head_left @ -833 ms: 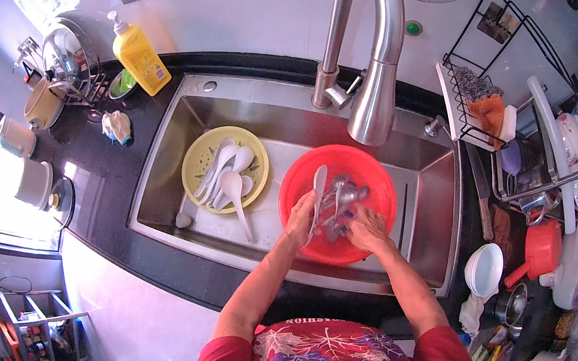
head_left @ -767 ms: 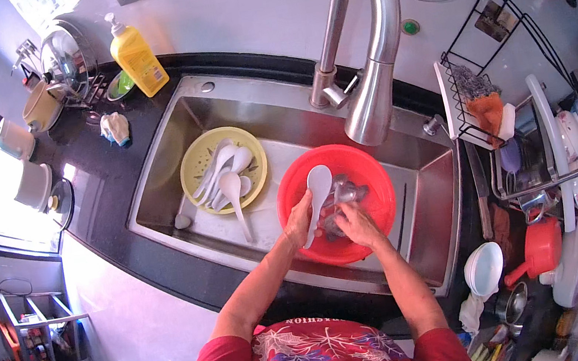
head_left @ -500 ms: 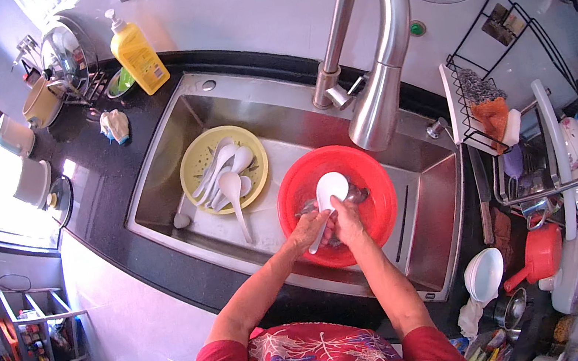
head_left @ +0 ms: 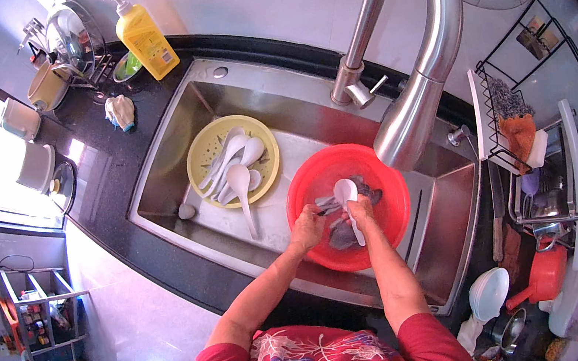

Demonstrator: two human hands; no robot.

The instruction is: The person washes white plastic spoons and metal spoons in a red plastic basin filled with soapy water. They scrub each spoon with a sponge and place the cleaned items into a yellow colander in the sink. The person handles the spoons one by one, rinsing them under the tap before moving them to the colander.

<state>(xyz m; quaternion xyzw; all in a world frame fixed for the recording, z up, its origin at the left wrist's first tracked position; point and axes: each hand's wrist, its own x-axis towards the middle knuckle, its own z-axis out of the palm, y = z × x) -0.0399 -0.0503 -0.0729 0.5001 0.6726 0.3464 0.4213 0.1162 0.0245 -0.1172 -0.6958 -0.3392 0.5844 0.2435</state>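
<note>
My right hand [head_left: 361,213] is closed round a white soup spoon [head_left: 344,190], held over a red basin [head_left: 400,214]. The spoon's bowl points away from me and its handle towards me. At the basin's left side, my left hand [head_left: 309,227] has its fingers curled inward; what they hold, if anything, cannot be made out. Water, more pale spoons [head_left: 326,203] and dark grey, cloth-like material [head_left: 343,237] lie in the basin. Left of it, a yellow colander [head_left: 197,155] carries several white spoons [head_left: 238,177], one with its handle hanging over the rim.
Basin and colander stand in a steel sink [head_left: 156,193]. A tall faucet [head_left: 410,114] arches over the basin's far right. A yellow pump bottle [head_left: 146,41] and a crumpled cloth [head_left: 120,112] are at the back left. On the right are stacked bowls [head_left: 489,292] and a dish rack [head_left: 571,217].
My hands have parted: the left moved off the spoon towards the basin's left side. My right hand keeps the spoon, now turned more upright in view. The whole view shifted slightly.
</note>
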